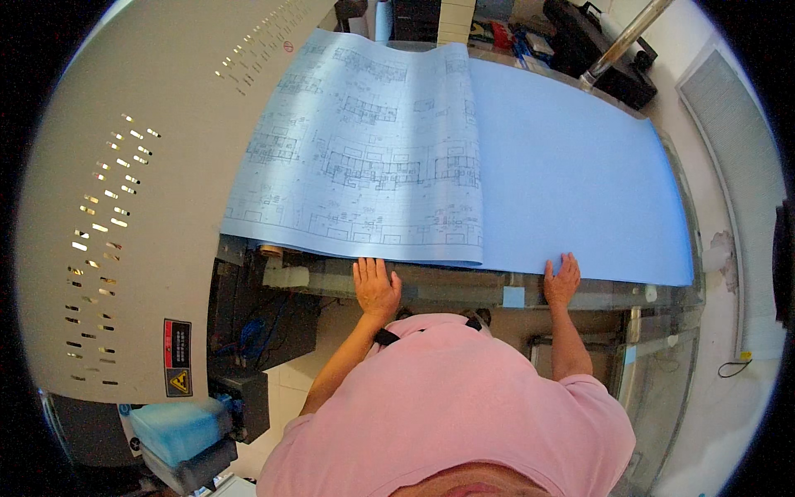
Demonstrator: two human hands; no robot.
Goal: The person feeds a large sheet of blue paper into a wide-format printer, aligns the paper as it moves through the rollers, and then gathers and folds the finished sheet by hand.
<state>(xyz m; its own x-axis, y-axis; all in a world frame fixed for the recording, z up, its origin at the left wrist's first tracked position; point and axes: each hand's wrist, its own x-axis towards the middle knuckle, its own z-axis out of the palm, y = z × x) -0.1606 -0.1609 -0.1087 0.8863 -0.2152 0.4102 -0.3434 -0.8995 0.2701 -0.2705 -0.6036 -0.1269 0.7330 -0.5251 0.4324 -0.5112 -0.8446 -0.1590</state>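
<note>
A large printed drawing sheet, bluish white with building plans in dark lines, curves over the left half of a stack of large blue paper. Its right edge ends in a rounded bend on top of the blue paper. My left hand rests palm down at the front edge of the sheets, fingertips touching the edge, fingers slightly apart. Farther right, my right hand lies at the front edge of the blue paper with its fingertips on it. Neither hand grasps anything. Under the sheets is a glass-topped table.
A big beige machine housing with slots and a warning label fills the left. A blue-covered object stands below it. A metal pole and a black case are at the back right. A small blue square is at the table's front.
</note>
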